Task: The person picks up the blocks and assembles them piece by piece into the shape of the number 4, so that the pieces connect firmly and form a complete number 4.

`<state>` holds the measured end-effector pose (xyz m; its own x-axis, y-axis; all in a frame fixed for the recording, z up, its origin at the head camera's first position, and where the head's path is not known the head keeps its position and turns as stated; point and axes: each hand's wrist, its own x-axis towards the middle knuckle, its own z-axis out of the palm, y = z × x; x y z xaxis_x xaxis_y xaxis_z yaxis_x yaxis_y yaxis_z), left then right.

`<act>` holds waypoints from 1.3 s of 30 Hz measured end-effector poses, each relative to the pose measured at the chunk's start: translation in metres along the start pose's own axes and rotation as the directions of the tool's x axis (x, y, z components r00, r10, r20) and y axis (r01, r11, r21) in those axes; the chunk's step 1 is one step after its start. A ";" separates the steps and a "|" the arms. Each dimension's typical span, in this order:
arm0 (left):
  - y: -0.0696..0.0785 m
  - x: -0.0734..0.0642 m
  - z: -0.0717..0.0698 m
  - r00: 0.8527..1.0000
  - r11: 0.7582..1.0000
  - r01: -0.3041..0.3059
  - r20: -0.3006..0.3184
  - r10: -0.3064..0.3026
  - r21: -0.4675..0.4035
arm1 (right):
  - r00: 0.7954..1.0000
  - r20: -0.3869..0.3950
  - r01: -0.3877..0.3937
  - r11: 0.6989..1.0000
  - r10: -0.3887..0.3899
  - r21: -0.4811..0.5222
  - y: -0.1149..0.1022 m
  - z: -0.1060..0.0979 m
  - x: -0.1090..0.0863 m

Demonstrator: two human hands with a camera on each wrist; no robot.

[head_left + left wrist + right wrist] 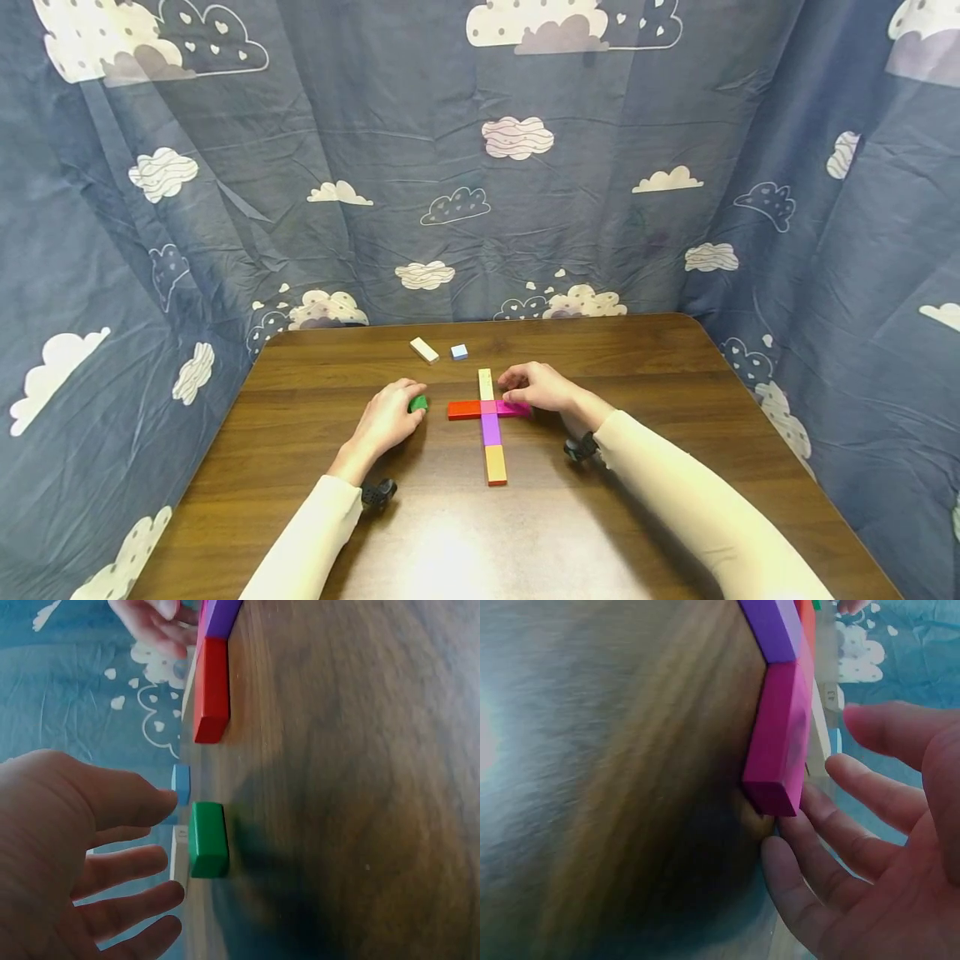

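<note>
The head view is bright and sharp, with a white shine on the table near the person. Its edges bend a little. Both wrist views are soft and blurry. Dark shadows lie on the wood under the left hand and right hand.

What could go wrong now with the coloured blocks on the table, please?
The right hand lies against the magenta block, so a small push may skew the cross. The left hand hovers with open fingers at the green block, which could slide toward the red block.
</note>
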<state>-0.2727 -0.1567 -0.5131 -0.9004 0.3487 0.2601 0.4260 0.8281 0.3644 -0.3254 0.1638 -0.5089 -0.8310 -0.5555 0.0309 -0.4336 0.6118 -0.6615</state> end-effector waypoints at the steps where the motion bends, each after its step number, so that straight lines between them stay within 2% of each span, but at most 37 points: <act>1: -0.002 0.000 0.000 1.000 1.000 0.010 0.004 -0.010 -0.001 | 1.000 -0.001 0.015 1.000 -0.015 -0.016 0.000 0.000 -0.003; 5: -0.006 0.001 0.001 0.999 0.999 0.040 0.010 -0.040 -0.010 | 0.998 -0.011 0.061 0.996 -0.062 -0.057 0.002 0.002 -0.012; 10: -0.009 0.002 0.004 0.998 0.998 0.056 0.013 -0.055 -0.018 | 0.995 -0.050 0.081 0.991 -0.087 -0.110 0.001 0.006 -0.022; 28: -0.018 0.006 0.016 0.996 0.995 0.087 0.002 -0.087 -0.048 | 0.987 -0.139 0.052 0.977 -0.082 -0.206 0.003 0.016 -0.028; 39: -0.019 0.007 0.012 0.997 0.994 0.076 0.009 -0.075 -0.078 | 0.986 -0.143 0.054 0.970 -0.090 -0.239 0.005 0.019 -0.027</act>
<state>-0.2875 -0.1645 -0.5287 -0.9306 0.2893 0.2241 0.3622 0.8156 0.4513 -0.2980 0.1713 -0.5271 -0.8299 -0.5218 0.1975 -0.5484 0.6977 -0.4609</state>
